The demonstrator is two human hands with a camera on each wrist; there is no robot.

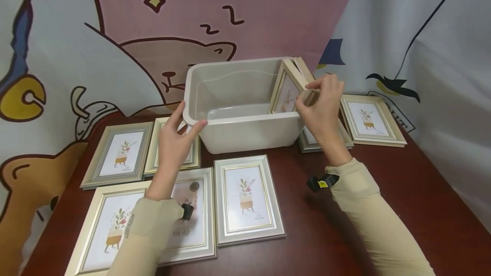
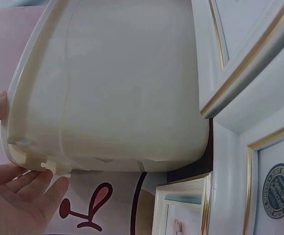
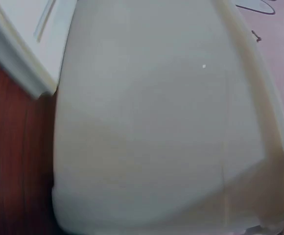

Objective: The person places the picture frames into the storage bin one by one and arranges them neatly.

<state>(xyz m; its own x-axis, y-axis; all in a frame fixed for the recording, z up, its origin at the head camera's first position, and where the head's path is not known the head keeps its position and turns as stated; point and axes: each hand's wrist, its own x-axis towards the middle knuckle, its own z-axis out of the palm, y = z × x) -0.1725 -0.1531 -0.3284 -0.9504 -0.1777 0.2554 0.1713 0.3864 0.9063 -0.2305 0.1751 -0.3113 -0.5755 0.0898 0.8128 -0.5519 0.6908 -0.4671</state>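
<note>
A cream plastic bin (image 1: 249,133) stands at the back of the table. Its left front corner is held by my left hand (image 1: 172,142), thumb on the rim and fingers around the outer side. The left wrist view shows the fingers of the left hand (image 2: 22,196) under the rim. Inside the bin's right end, a cream picture frame (image 1: 285,90) stands tilted, with another frame (image 1: 304,69) behind it. My right hand (image 1: 324,103) pinches the near upper corner of these frames between thumb and fingers. The bin's outer wall (image 3: 156,107) fills most of the right wrist view.
Left of and before the bin lie a grey frame (image 1: 143,150), a large cream frame (image 1: 86,233), a "free style" frame (image 1: 210,220) and a white frame (image 1: 274,220). Right of it are a grey-green frame (image 1: 318,146) and a cream frame (image 1: 399,139). A printed cloth (image 1: 268,16) hangs behind.
</note>
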